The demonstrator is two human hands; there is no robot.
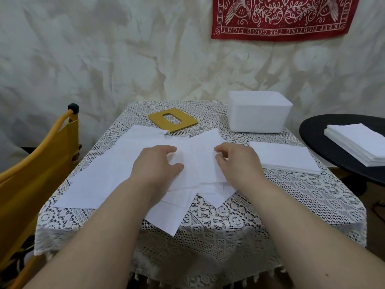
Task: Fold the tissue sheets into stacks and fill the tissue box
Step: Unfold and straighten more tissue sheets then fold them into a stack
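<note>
A lace-covered bench [291, 205] carries everything here, with a yellow chair [31, 163] off to the left of the person's fingers and a black round table [333, 159] to the right of them, holding a stack of white sheets [358, 142]. Loose tissue sheets [100, 176] lie spread and overlapping under both hands. Beyond the fingers, to the right, stands the white tissue box [258, 113], lid off; its yellow slotted lid [173, 120] lies flat beyond the left fingers. A folded stack [285, 157] lies just right of the right hand. The left hand [156, 163] rests on the sheets, fingers loosely bent. The right hand [237, 161] pinches a sheet's edge between thumb and fingertips.
</note>
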